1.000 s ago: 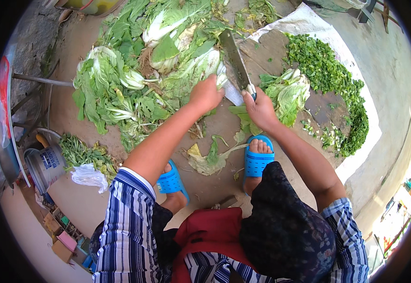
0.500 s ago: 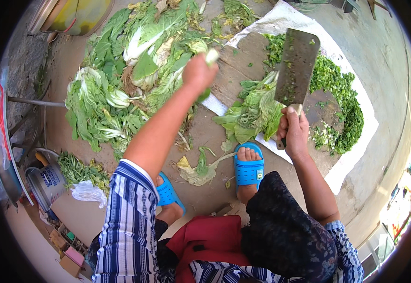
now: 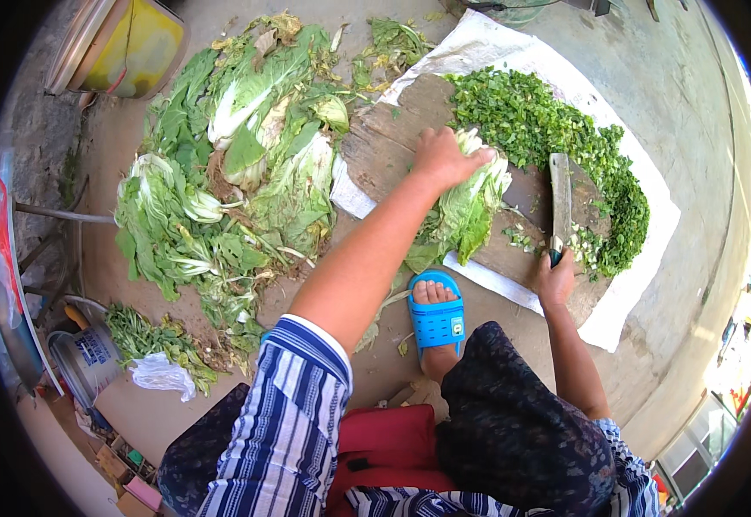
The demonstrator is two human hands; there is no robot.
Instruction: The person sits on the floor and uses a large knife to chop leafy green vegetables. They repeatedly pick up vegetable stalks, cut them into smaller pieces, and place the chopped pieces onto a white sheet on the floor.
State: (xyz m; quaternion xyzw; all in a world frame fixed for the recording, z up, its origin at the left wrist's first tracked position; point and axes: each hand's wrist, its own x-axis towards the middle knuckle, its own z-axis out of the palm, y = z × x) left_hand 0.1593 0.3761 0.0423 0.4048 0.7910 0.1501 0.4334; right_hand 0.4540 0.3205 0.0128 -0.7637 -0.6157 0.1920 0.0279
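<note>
My left hand (image 3: 451,160) grips a pale-green leafy cabbage (image 3: 470,207) lying on a worn wooden board (image 3: 380,146), its fingers at the white stem end. My right hand (image 3: 556,276) holds a cleaver (image 3: 562,194) by its handle at the board's right, the blade pointing away from me. Chopped greens (image 3: 531,108) curve along the board's back and right sides, with paler bits beside the blade. The board rests on a white woven sheet (image 3: 647,181). A heap of whole leafy cabbages (image 3: 194,207) lies on my left.
A yellowish bucket (image 3: 121,60) stands at back left. At left are a grey bucket (image 3: 91,366), a metal bar (image 3: 65,214), a white plastic bag (image 3: 162,375) and smaller greens (image 3: 143,332). My foot in a blue sandal (image 3: 436,323) is near the sheet's front edge.
My left hand has moved right, from over the heap onto the cabbage on the board. The cleaver swung rightward and now points away from me, narrower in view.
</note>
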